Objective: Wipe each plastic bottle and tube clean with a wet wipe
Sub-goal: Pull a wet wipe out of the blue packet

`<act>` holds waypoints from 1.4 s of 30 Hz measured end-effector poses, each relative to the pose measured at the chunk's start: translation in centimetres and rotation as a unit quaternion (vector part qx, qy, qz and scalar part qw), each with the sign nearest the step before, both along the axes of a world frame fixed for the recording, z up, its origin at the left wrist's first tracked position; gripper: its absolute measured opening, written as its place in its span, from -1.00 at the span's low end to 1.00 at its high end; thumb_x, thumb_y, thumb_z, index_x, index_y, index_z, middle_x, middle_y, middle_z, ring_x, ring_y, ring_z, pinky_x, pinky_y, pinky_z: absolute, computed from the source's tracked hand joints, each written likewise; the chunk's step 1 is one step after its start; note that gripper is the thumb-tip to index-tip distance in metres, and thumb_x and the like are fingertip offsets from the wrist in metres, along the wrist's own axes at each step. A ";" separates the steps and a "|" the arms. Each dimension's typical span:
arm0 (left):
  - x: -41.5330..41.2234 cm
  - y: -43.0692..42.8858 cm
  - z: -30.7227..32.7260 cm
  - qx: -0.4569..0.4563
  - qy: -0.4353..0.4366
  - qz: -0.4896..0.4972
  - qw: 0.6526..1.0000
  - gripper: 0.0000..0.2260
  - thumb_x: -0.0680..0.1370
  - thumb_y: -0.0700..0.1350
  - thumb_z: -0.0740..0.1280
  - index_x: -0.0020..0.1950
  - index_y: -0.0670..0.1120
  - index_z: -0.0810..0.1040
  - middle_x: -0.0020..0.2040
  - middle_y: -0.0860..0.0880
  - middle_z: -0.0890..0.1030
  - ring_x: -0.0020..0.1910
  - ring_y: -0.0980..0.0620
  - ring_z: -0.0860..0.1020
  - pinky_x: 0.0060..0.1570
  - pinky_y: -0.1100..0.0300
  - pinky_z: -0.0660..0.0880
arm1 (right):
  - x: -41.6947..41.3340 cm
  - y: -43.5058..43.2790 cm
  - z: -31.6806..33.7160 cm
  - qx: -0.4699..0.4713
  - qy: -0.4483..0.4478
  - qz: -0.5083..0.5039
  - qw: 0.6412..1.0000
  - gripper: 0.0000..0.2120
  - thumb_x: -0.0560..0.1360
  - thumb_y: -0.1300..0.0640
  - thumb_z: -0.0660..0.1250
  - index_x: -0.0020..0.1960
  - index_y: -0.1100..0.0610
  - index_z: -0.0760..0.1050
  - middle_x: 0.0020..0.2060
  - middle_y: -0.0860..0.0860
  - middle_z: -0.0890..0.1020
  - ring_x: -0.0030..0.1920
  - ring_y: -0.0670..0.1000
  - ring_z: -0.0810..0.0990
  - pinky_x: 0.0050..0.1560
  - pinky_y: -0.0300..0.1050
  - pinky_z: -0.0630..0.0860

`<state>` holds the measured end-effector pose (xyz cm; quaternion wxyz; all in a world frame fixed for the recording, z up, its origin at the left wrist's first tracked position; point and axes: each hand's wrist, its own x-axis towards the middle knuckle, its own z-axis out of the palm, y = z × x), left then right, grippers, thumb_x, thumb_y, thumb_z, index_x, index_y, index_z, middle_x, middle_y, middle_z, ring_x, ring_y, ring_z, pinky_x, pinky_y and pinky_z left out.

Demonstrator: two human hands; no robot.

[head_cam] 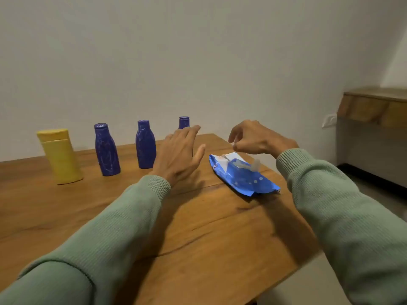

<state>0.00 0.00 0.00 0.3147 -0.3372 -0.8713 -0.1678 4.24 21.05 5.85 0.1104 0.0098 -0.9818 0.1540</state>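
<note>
A yellow bottle (pixel 60 157) stands at the left of the wooden table (pixel 198 227). Right of it stand two dark blue bottles (pixel 106 149) (pixel 145 144). A third blue bottle (pixel 184 122) is mostly hidden behind my left hand (pixel 179 154), which hovers open with fingers spread. A blue wet wipe pack (pixel 242 176) lies at the right with its flap lifted. My right hand (pixel 255 137) hangs just above the pack's far end, fingers curled and pinched; nothing visible in them.
The table's right edge runs close to the pack, with grey floor (pixel 385 201) beyond. A wooden cabinet (pixel 374 106) and a wall socket (pixel 329 120) are at the far right. A plain wall stands behind the bottles.
</note>
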 end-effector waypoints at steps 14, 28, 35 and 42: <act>-0.1 1.9 -2.0 0.009 -0.030 -0.022 0.999 -0.61 0.63 0.05 0.17 0.40 -0.11 0.38 0.22 -0.10 0.56 0.09 -0.06 0.53 0.05 0.00 0.48 | -0.9 2.8 -3.7 0.088 -0.151 -0.090 0.981 -0.74 0.19 0.06 0.51 -0.18 0.03 0.52 -0.15 -0.03 0.60 -0.14 0.04 0.59 -0.07 0.04 0.58; -0.3 -0.3 -1.4 0.041 -0.051 0.007 0.998 -0.61 0.64 0.07 0.15 0.40 -0.08 0.35 0.15 -0.08 0.57 0.03 -0.01 0.54 -0.04 0.13 0.48 | -2.1 2.2 -1.0 -0.021 -0.008 -0.042 0.999 -0.89 0.44 0.20 0.19 -0.12 0.08 0.48 -0.09 0.11 0.58 -0.12 0.11 0.55 -0.21 -0.13 0.42; -0.5 -1.1 -1.9 0.049 -0.064 0.016 0.997 -0.64 0.64 0.08 0.15 0.37 -0.07 0.35 0.10 -0.07 0.57 -0.03 0.00 0.53 -0.08 0.13 0.47 | -2.8 2.4 -0.9 -0.082 0.029 -0.044 0.995 -0.85 0.49 0.25 0.12 -0.08 0.08 0.44 -0.10 0.12 0.55 -0.22 0.10 0.58 -0.39 -0.19 0.45; -1.6 -1.5 -2.4 0.071 -0.092 0.033 0.993 -0.60 0.64 0.10 0.13 0.42 -0.05 0.32 0.21 -0.07 0.56 0.09 0.00 0.54 0.01 0.12 0.48 | -3.7 2.2 -0.6 -0.169 0.085 -0.056 0.980 -0.80 0.40 0.29 0.11 -0.19 0.11 0.48 -0.17 0.05 0.58 -0.11 0.08 0.53 -0.20 -0.11 0.45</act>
